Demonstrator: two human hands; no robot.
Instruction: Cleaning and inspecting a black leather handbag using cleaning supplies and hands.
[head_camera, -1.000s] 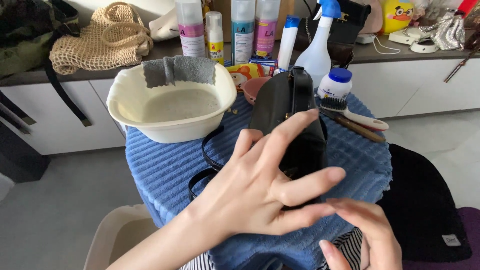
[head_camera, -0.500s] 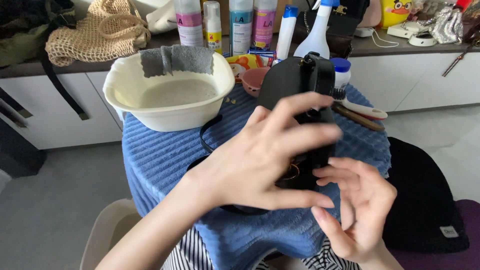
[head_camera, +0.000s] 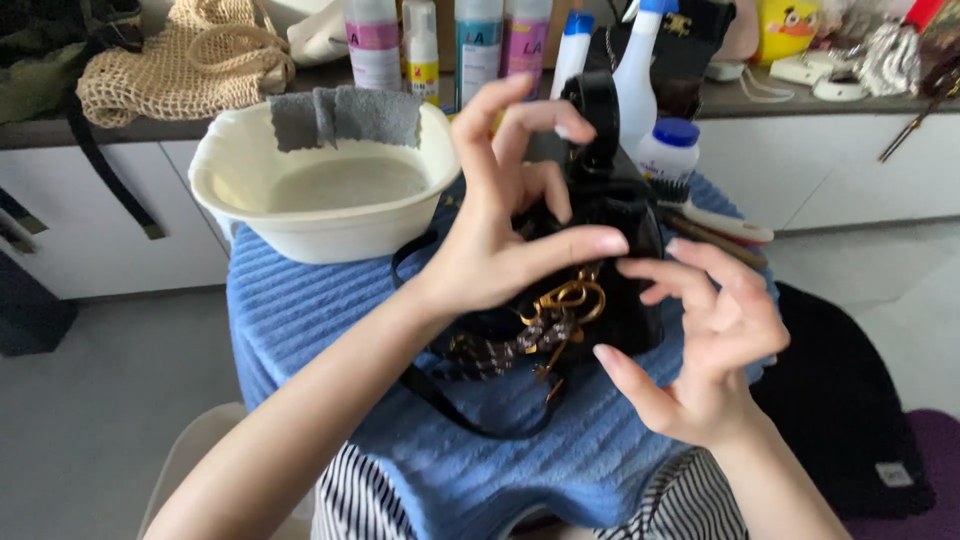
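A black handbag (head_camera: 628, 300) stands on a table covered with a blue ribbed towel (head_camera: 320, 310). The bag has a gold clasp (head_camera: 570, 296) and a chain on its front, and its black strap (head_camera: 450, 405) loops over the towel. My left hand (head_camera: 500, 235) is against the bag's front. The thumb lies across the bag and the fingers curl apart near the top handle. My right hand (head_camera: 712, 350) hovers at the bag's right side with its fingers spread, holding nothing.
A cream basin (head_camera: 330, 238) of cloudy water, with a grey cloth (head_camera: 350, 115) over its rim, sits behind the bag on the left. Bottles (head_camera: 480, 40), a spray bottle (head_camera: 640, 60), a blue-capped jar (head_camera: 668, 150) and a brush (head_camera: 722, 226) stand behind. A woven bag (head_camera: 180, 70) lies on the counter.
My view has moved closer. My left hand went from hovering spread over the bag to touching its front. My right hand rose beside the bag. The clasp and chain now show.
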